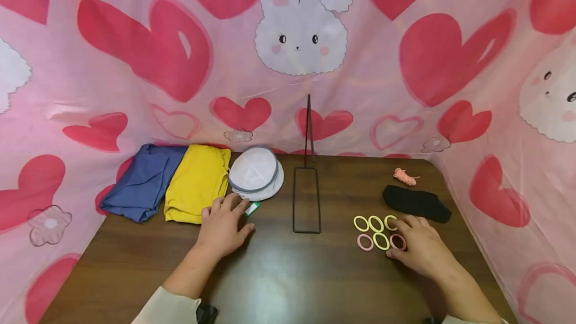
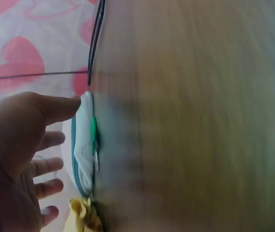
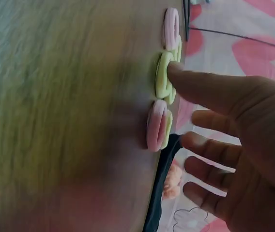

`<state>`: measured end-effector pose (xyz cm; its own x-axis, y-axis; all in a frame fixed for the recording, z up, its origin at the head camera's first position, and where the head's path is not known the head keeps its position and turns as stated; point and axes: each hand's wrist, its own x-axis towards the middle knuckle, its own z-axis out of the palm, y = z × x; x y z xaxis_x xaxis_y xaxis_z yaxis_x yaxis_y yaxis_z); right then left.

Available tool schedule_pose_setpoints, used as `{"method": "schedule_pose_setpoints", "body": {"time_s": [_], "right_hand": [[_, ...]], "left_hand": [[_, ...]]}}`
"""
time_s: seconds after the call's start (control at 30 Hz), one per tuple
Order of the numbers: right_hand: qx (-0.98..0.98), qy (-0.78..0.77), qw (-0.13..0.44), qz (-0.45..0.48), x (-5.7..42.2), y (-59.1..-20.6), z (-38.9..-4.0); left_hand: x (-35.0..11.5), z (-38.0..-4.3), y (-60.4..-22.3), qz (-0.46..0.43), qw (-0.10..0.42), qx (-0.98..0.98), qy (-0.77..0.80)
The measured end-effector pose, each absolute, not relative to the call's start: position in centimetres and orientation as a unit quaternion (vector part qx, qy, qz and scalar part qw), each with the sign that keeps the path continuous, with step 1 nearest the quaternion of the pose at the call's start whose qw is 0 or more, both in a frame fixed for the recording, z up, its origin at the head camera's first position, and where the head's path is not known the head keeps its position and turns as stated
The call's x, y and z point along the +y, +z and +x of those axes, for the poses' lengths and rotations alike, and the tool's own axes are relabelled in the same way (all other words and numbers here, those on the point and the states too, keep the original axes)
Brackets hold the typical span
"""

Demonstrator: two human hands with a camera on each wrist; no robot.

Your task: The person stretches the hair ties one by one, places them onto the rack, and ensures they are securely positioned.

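Observation:
In the head view my left hand hovers with loosely spread fingers beside a small green-and-white tag. The tag lies in front of a white hat with a grey-blue edge. Nothing is held in that hand. My right hand is at several hair ties, its fingers relaxed and apart. Among them are yellow hair ties and pink hair ties. In the right wrist view the thumb is at a yellow hair tie; whether it touches cannot be told.
Folded blue cloth and yellow cloth lie at the back left. A black wire stand rises mid-table. Behind my right hand are a black sock-like cloth and a peach yarn bundle. Heart-printed sheets surround the wooden table.

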<state>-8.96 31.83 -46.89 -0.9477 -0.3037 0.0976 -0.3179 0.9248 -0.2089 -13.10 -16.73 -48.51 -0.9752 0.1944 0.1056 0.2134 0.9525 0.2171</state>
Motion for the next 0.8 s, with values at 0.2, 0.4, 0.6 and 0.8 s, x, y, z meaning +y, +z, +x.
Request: {"method": "schedule_pose_setpoints", "body": {"time_s": [0.2, 0.4, 0.6, 0.8], "right_hand": [[-0.984, 0.107, 0.003, 0.143, 32.8, -47.3, -8.9], [-0.982, 0.123, -0.011, 0.140, 33.0, -47.4, -9.3], [-0.982, 0.126, 0.001, 0.138, 32.9, -47.2, -9.3], [-0.968, 0.154, 0.088, 0.177, 32.2, -46.4, -9.4]], "left_hand": [[-14.6, -13.5, -48.9, -0.145, 0.041, -0.977, -0.153], [-12.6, -14.0, -48.9, -0.185, 0.040, -0.961, -0.200], [-11.1, -14.4, -48.9, -0.207, 0.027, -0.949, -0.236], [-10.0, -15.0, -49.4, -0.219, 0.006, -0.941, -0.260]]}}
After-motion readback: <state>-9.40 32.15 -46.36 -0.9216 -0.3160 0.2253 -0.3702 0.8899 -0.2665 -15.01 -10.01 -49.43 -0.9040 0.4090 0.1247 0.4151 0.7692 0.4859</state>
